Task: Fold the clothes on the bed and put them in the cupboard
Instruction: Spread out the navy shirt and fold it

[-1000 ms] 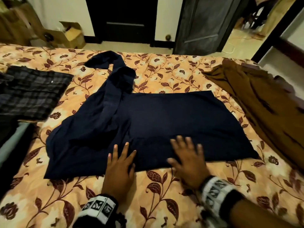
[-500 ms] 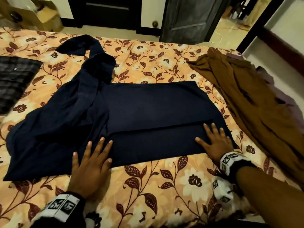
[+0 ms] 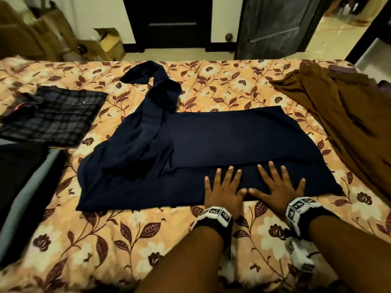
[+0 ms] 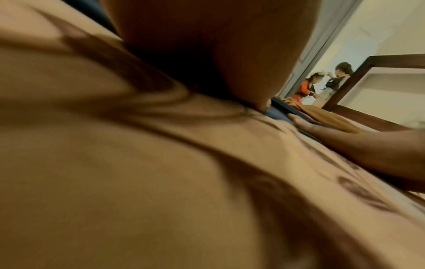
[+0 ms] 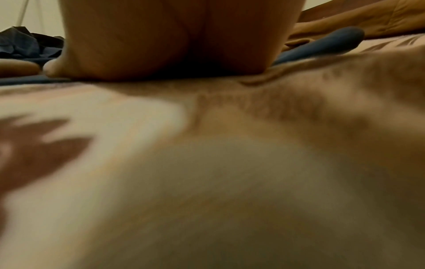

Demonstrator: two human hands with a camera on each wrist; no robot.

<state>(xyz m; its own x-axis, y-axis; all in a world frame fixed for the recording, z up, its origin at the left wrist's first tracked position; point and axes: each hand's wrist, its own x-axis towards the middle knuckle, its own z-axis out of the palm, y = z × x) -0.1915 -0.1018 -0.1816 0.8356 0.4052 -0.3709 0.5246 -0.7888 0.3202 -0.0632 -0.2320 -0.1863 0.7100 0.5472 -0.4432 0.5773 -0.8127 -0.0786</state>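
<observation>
While both palms are pressing flat on the near edge of the navy garment [image 3: 222, 140], the left hand [image 3: 224, 190] and right hand [image 3: 277, 187] are lying side by side with fingers straight and spread, holding nothing. Judging by this, the job is sitting early: the navy garment is lying mid-bed, partly folded, its left portion still bunched. One plaid piece [image 3: 55, 117] is lying folded left of it, and one brown garment [image 3: 342, 123] is waiting unfolded to its right. No cupboard is showing.
</observation>
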